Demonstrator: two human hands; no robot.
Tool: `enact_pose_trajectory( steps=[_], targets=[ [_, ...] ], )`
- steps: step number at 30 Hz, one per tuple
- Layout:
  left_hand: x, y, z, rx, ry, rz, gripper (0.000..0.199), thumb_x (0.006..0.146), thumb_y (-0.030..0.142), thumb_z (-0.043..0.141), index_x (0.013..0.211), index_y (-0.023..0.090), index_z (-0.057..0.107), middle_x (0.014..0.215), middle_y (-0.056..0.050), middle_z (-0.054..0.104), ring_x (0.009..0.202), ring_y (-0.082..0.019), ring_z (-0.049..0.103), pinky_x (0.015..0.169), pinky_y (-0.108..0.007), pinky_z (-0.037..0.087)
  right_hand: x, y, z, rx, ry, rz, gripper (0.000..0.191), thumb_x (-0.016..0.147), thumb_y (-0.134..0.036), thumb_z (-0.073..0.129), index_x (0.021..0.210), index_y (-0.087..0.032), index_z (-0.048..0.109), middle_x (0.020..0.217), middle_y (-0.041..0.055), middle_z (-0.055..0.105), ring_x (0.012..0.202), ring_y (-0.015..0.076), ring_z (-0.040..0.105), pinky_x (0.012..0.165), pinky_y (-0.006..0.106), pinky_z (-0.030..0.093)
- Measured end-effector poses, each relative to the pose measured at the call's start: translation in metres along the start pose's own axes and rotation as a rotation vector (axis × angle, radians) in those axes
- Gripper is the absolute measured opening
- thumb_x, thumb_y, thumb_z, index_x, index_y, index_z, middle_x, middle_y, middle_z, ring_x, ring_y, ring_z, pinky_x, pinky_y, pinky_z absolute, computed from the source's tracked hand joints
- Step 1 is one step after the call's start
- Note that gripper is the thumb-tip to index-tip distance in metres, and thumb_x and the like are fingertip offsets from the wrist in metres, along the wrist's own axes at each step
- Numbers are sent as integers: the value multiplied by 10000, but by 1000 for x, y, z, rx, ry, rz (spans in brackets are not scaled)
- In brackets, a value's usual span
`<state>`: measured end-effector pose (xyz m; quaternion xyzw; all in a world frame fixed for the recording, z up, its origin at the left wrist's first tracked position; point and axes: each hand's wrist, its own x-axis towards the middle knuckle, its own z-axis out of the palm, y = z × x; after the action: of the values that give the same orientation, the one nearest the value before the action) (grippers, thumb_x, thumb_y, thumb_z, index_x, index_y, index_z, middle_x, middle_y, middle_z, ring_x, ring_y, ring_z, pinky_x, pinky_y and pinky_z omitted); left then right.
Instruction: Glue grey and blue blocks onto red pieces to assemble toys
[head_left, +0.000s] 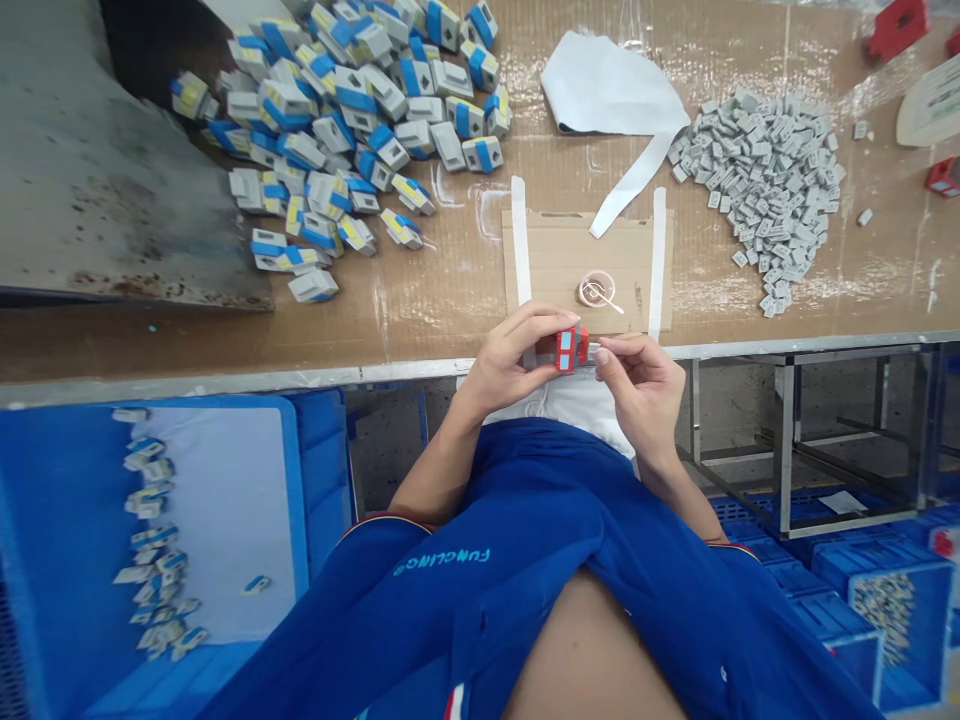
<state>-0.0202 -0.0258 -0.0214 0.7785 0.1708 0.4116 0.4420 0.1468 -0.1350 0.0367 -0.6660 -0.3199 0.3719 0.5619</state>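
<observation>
My left hand grips a small red toy piece with light blue panels, just over the table's front edge. To its right, my right hand has thumb and forefinger pinched close to the red piece; what they hold, if anything, is too small to make out. Behind the hands, a small round cup with a thin white stick in it rests on a cardboard sheet between two white tape strips.
Many white, blue and yellow pieces are heaped at the back left. A white cloth and a pile of small grey parts lie behind and right. A blue bin stands below left; blue crates sit below right.
</observation>
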Motion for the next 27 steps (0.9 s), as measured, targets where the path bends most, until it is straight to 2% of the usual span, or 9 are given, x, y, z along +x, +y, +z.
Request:
enact_pose_trajectory(
  steps=[2, 9, 15, 21, 27],
  targets=[
    [0, -1, 0, -7, -4, -13, 528, 982, 328, 815, 1481, 279, 651, 1310, -123, 781, 1229, -249, 775, 1003, -401, 660, 1, -2, 0, -10, 22, -2, 286, 880, -536, 892, 918, -265, 810, 863, 12, 821, 723, 165, 727, 735, 347, 664],
    [-1, 0, 1, -4, 13, -53, 489, 991, 430, 801, 1443, 281, 686, 1267, -109, 791, 1187, -246, 775, 976, -411, 661, 0, 3, 6, -13, -24, 5, 323, 897, -576, 870, 951, -265, 800, 893, 21, 832, 765, 179, 757, 771, 362, 681],
    [0, 1, 1, 30, 10, -25, 482, 1004, 406, 791, 1451, 272, 672, 1276, -110, 789, 1194, -235, 777, 968, -392, 661, 1, 7, 9, -2, -15, 3, 309, 904, -564, 870, 951, -267, 800, 918, 21, 833, 798, 179, 754, 768, 350, 646],
    [-1, 1, 0, 72, 5, -7, 499, 1000, 368, 799, 1466, 258, 655, 1293, -116, 779, 1212, -228, 774, 980, -376, 662, 0, 11, 7, -86, -33, -41, 267, 951, -542, 820, 957, -276, 797, 871, 4, 762, 828, 183, 719, 753, 349, 597],
    [-3, 2, 0, 120, 22, 4, 442, 1034, 335, 748, 1458, 242, 663, 1337, -122, 779, 1244, -225, 775, 1021, -372, 668, -2, 10, 12, -111, -18, -40, 197, 989, -460, 789, 959, -265, 791, 837, -8, 717, 812, 174, 684, 764, 351, 559]
  ],
)
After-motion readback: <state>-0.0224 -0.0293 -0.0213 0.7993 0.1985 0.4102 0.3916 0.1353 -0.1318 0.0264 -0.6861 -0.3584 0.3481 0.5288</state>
